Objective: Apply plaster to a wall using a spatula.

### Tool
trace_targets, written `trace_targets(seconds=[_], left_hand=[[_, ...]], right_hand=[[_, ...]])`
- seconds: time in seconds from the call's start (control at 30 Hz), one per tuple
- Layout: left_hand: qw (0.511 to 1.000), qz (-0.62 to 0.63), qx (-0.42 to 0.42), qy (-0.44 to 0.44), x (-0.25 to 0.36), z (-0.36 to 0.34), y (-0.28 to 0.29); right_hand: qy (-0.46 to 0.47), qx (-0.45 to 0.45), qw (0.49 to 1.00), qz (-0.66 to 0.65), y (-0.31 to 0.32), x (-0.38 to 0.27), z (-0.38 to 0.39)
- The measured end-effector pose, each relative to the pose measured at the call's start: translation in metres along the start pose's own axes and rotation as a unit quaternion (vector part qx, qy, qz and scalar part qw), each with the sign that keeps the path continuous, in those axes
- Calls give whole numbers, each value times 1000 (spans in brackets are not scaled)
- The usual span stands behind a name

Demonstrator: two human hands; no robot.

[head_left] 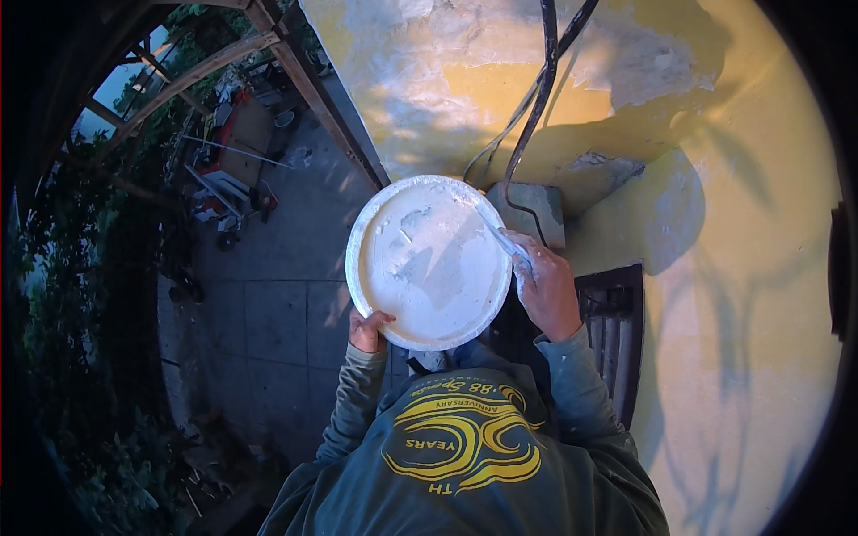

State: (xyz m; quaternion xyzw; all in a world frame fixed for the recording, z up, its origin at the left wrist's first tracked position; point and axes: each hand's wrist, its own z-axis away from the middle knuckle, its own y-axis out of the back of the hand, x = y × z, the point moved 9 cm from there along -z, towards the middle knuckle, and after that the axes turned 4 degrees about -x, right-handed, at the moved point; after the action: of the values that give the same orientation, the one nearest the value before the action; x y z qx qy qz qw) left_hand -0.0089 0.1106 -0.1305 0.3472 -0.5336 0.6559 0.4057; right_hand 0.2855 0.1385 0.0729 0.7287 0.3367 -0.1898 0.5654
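A round white bucket lid (402, 295) with a raised rim is held out in front of my chest. White putty is smeared over its inner face, with thicker lumps toward the far side. My left hand (367, 330) grips the near left rim, thumb over the top and the other fingers hidden beneath. My right hand (548, 293) is closed around a thin putty knife (508, 239), caked with white, at the lid's right side. The knife's tip lies against the far right part of the rim; how much of the blade touches the putty I cannot tell.
A yellow wall (742, 357) with bare, patched areas rises ahead and to the right. Dark cables (549, 54) run down it to a grey block (536, 210). A barred opening (617, 322) is at my right. Wooden beams (308, 85) and a paved floor (259, 322) lie left.
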Motion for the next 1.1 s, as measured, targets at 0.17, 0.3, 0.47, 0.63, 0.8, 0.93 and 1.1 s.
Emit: trace_targets(seconds=[0.17,0.3,0.47,0.63,0.8,0.93,1.1], left_hand=[[1000,0,-2,6,15,11,-19],[999,-44,3,25,15,19,-20],[998,-43,-43,-19,14,21,-26],[998,-60,-30,9,13,23,-28],[995,-87,-43,11,10,18,-23],[998,-61,4,-18,8,19,-13],[996,11,75,41,-3,18,7]], right_hand=[[-40,-60,990,125,-49,23,-34],[-16,-47,983,177,-62,26,-47],[-25,-56,978,202,-75,20,-53],[-4,-99,977,189,-91,15,-50],[-7,-128,984,122,-92,26,-39],[-2,-159,981,-109,-78,56,-17],[-162,-19,802,-575,1,102,30]])
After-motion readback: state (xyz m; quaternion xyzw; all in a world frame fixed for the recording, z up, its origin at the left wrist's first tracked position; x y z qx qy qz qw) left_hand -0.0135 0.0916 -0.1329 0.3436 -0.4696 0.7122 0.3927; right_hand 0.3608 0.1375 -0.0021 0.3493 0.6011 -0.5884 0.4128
